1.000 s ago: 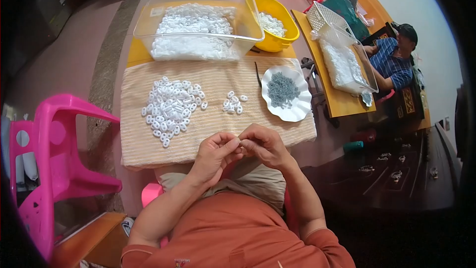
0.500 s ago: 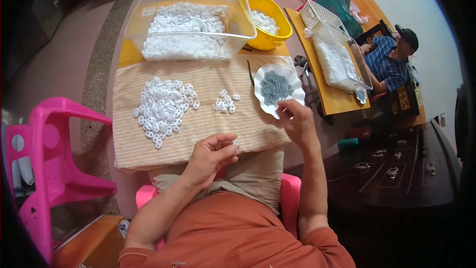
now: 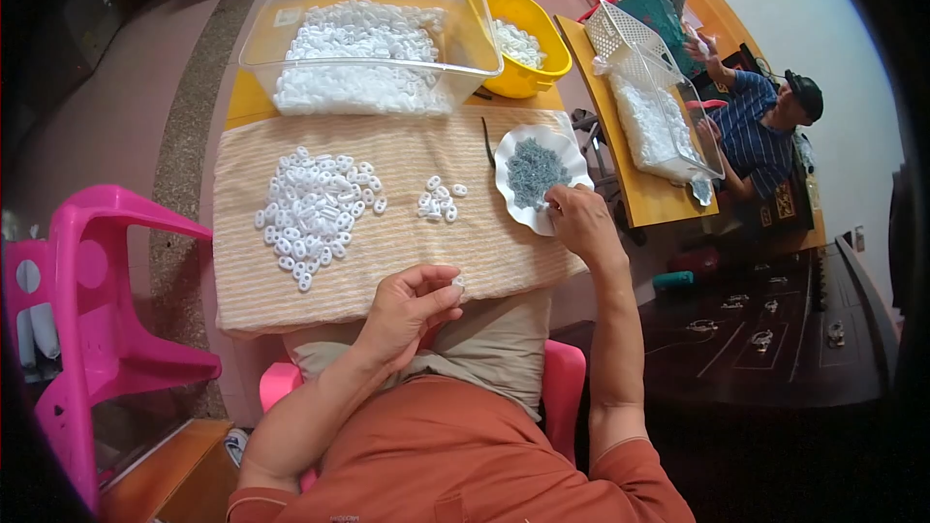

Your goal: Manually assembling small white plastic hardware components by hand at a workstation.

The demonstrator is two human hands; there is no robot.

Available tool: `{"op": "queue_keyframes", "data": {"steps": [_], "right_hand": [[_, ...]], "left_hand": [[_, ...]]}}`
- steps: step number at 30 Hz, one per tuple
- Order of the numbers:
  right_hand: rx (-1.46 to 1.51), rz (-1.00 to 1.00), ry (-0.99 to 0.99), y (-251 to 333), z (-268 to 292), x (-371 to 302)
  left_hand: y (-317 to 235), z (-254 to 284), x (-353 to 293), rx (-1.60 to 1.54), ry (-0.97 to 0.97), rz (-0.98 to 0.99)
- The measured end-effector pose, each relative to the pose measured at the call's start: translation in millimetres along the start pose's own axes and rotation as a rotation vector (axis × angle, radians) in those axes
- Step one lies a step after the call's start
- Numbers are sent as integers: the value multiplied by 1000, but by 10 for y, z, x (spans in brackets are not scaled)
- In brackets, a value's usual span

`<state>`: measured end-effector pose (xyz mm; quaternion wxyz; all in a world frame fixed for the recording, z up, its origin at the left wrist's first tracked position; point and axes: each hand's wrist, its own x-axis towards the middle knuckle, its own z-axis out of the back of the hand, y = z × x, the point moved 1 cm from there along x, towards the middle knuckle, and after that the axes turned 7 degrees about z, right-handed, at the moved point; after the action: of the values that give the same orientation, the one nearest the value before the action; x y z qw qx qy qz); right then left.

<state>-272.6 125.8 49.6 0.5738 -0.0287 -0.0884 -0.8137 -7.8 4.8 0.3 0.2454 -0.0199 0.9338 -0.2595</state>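
Note:
Near the cloth's front edge, my left hand (image 3: pixel 409 310) is closed, pinching a small white plastic piece (image 3: pixel 458 282) between thumb and forefinger. My right hand (image 3: pixel 584 225) is at the near right rim of a white scalloped dish (image 3: pixel 576 157), fingertips pressed together beside the small grey parts (image 3: pixel 536 172) in it. Whatever those fingertips hold is hidden. On the striped cloth (image 3: pixel 291 315), a large heap of white oval two-hole pieces (image 3: pixel 315 208) lies to the left. A smaller group of white pieces (image 3: pixel 441 201) sits between that heap and the dish.
Behind the cloth stand a clear bin (image 3: pixel 368 66) of white pieces and a yellow basin (image 3: pixel 538 87). A pink chair (image 3: pixel 126 329) is at left. On the right, a co-worker in a striped shirt (image 3: pixel 760 131) sits by another table with a clear bin (image 3: pixel 654 131).
My right hand has lowered slightly at the dish, its fingers closing together. My left hand keeps its pinch almost in place. The co-worker has raised one hand.

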Motion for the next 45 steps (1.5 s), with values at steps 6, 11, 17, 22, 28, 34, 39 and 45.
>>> {"op": "queue_keyframes", "data": {"steps": [6, 11, 17, 22, 28, 34, 39, 45], "right_hand": [[24, -33, 32, -38, -20, 12], [6, -75, 53, -53, -23, -11], [-67, -123, 144, -32, 15, 34], [-35, -104, 147, -95, 21, 70], [0, -118, 233, -45, 93, 189], [41, -161, 265, -15, 156, 158], [66, -159, 301, -43, 176, 178], [63, -199, 444, -60, 204, 232]], "left_hand": [[-9, -22, -11, -24, -12, 9], [-7, -22, -19, -31, -15, 6], [2, -22, -13, -34, -9, 6], [6, -27, -9, -33, -11, 5], [11, 4, -1, -17, 0, -12], [-4, 0, -10, -17, -20, -20], [6, -10, -12, -12, -18, -22], [20, 4, 5, -7, -11, -31]]}}
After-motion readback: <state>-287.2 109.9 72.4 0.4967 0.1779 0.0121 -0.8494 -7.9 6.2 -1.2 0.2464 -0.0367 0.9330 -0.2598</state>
